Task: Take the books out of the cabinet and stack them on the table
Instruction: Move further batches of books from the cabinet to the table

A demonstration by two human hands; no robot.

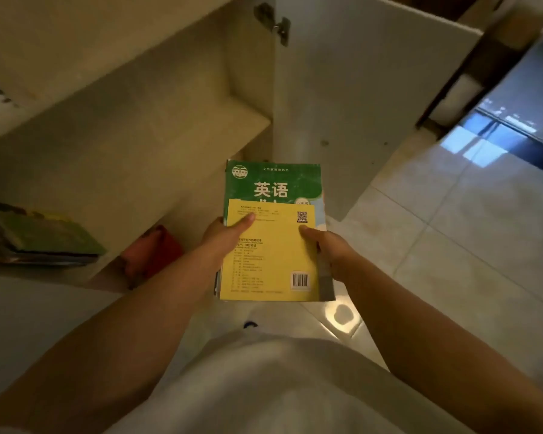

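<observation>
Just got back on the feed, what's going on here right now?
A person is holding a small stack of books in both hands in front of an open cabinet. The left hand and right hand each have a grip on a side, thumbs on the yellow book on top; a green book lies beneath it. More books remain on a lower shelf at the left, and something red sits nearby. No table is in view, so nothing is stacked yet.

My fingers are hidden under the yellow book (pixel 268 261), which covers the green book's (pixel 271 183) lower half. Stack (pixel 35 236) at left blurred, cut off.
</observation>
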